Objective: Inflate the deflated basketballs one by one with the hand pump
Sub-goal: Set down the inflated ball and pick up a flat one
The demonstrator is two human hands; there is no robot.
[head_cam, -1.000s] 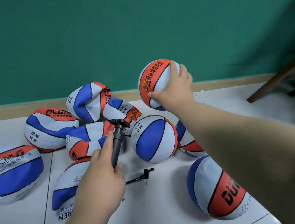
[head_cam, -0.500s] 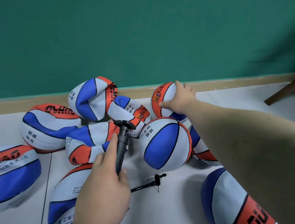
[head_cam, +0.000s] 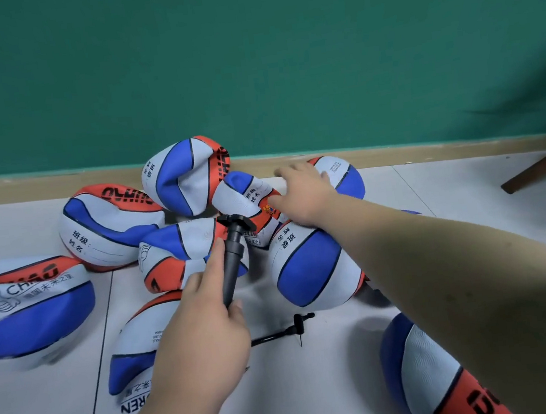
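Note:
My left hand grips the barrel of the black hand pump, whose T-handle points up and away; its thin hose and needle trail on the floor to the right. My right hand reaches out with fingers spread over a crumpled deflated ball, next to a round inflated ball by the wall. Several red, white and blue deflated balls lie in a heap, among them one behind the pump and one under my left wrist.
Two more inflated balls sit right of the pump. Flattened balls lie at left. A green wall with a wooden skirting closes the back. A brown furniture leg slants in at right. White floor tiles are underneath.
My right hand set the inflated ball down by the wall, let it go and moved left over the crumpled deflated ball. The left hand kept hold of the pump.

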